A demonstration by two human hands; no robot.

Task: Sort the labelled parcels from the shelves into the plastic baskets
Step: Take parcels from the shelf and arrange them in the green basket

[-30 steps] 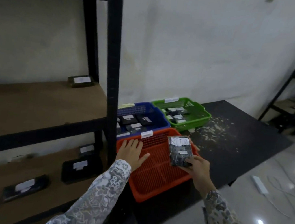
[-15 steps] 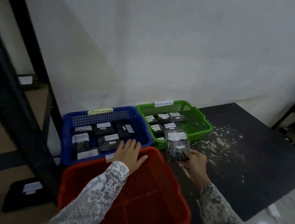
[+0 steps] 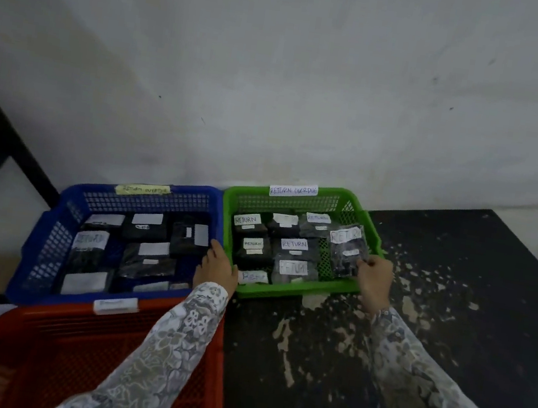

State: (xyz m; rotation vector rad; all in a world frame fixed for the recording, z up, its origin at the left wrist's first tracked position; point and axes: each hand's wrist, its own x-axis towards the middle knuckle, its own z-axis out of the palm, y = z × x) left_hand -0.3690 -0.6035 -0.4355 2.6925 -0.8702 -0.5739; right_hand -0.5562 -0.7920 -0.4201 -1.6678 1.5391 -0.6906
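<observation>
Parcel (image 3: 347, 251), marked RETURN: right hand (image 3: 375, 281) is pinching its near edge, holding it over the right end of the green basket (image 3: 286, 292) to match the basket's tag; left hand (image 3: 216, 271), fingers relaxed, is resting on the blue basket (image 3: 49, 235) rim, likely steadying

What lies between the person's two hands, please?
In the head view, the green basket's near-left part and its labelled parcels lie between left hand and right hand.
</observation>
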